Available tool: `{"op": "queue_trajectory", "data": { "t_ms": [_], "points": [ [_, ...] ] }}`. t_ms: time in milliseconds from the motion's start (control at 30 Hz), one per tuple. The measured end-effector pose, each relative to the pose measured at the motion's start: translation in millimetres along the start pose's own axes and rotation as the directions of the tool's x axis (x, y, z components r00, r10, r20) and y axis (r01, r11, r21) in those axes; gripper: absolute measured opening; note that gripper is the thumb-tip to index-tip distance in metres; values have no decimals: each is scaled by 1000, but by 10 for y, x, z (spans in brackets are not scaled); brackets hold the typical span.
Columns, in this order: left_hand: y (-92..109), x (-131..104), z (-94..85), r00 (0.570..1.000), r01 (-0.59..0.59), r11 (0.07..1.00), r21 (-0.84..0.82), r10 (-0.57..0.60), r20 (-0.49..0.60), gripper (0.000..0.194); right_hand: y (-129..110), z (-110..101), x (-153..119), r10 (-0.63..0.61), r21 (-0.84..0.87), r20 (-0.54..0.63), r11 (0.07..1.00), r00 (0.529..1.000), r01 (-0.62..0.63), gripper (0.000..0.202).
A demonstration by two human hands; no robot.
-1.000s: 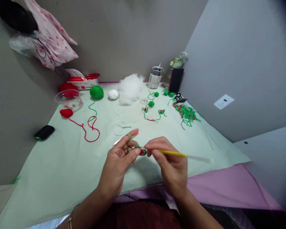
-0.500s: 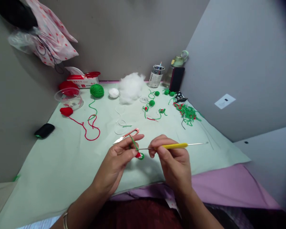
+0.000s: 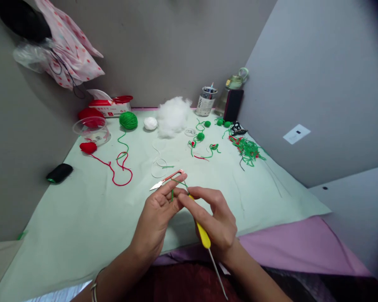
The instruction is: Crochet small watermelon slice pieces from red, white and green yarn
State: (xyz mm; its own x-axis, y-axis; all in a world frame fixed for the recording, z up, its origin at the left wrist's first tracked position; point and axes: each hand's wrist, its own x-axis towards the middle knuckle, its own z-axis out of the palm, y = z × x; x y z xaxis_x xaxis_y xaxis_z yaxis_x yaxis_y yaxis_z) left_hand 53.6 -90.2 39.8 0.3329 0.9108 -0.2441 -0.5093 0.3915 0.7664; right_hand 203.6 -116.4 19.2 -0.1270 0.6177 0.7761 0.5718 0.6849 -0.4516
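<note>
My right hand point(image 3: 212, 216) is closed around a yellow-handled crochet hook point(image 3: 203, 235), whose free metal end points down toward my lap. Its working tip meets the fingers of my left hand point(image 3: 160, 216). A strand of green yarn point(image 3: 172, 194) runs over the left fingers, which pinch a small crochet piece mostly hidden behind both hands. Just beyond the left fingertips lies a pair of thread snips point(image 3: 166, 180) with orange handles. White thread point(image 3: 159, 167) and a short green strand lie past the snips.
Green yarn ball point(image 3: 128, 121), red yarn point(image 3: 88, 147), a clear tub point(image 3: 93, 132) and a black case point(image 3: 59, 173) are at left. White stuffing point(image 3: 174, 116) sits at the back. To the right are small green balls point(image 3: 200, 136), yarn scraps point(image 3: 247, 149), a can point(image 3: 206, 102) and a phone point(image 3: 233, 105).
My right hand has moved left against the left fingers. The crochet hook has swung from nearly level to steep, its free end now pointing down. The red and green piece has become hidden.
</note>
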Motion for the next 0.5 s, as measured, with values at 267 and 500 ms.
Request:
{"op": "queue_trajectory", "data": {
  "t_ms": [267,500],
  "points": [
    [159,41,-92,985,163,987,-6,-162,58,44,10,-151,151,404,494,-32,802,914,-337,23],
    [73,-6,-26,999,-43,987,152,44,-6,47,9,-117,154,469,581,19,713,883,-392,19]
  ]
}}
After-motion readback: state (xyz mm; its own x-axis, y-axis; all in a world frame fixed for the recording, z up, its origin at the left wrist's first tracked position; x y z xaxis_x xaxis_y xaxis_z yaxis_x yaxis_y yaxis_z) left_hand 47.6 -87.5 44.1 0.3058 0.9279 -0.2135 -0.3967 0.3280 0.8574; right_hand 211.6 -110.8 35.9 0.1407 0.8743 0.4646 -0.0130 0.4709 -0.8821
